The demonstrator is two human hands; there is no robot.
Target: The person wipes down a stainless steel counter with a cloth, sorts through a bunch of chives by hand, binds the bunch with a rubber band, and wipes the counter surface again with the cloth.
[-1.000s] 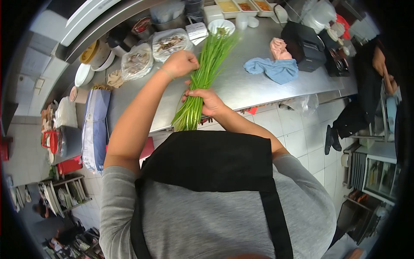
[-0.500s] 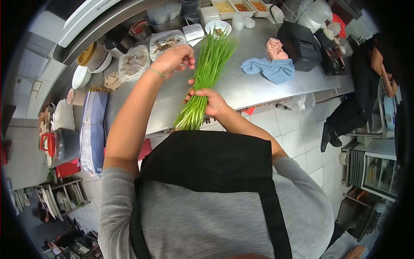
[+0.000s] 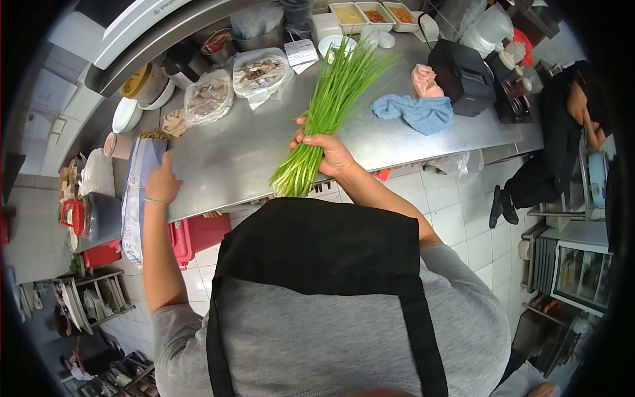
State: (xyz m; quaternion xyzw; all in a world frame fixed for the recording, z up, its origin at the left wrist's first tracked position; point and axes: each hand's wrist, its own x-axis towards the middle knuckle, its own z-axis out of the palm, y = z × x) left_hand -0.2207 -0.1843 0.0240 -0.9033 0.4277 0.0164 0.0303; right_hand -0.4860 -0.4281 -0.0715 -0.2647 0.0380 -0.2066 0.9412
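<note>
My right hand point(image 3: 329, 155) is closed around the lower part of a bunch of green chives point(image 3: 340, 99). The pale stem ends hang over the counter's front edge by my apron, and the long leaves fan out toward the back. At the left, my left hand point(image 3: 163, 180) is beside a long white-and-blue wrapped bundle point(image 3: 135, 198). Its thumb stands apart from the fingers, and I see nothing held there; whether it touches the bundle I cannot tell. A small white bowl point(image 3: 329, 47) is partly hidden behind the leaf tips.
Two plastic bags of brownish food point(image 3: 208, 98) lie at the back left of the steel counter point(image 3: 245, 159). A blue cloth point(image 3: 417, 112), a pink cloth point(image 3: 425, 81) and a black printer-like box point(image 3: 461, 76) are at the right. Another person point(image 3: 559, 126) stands far right.
My left hand has moved from beside the chives leftward to the wrapped bundle. My right hand keeps its hold on the chives, whose leaves now lean further right.
</note>
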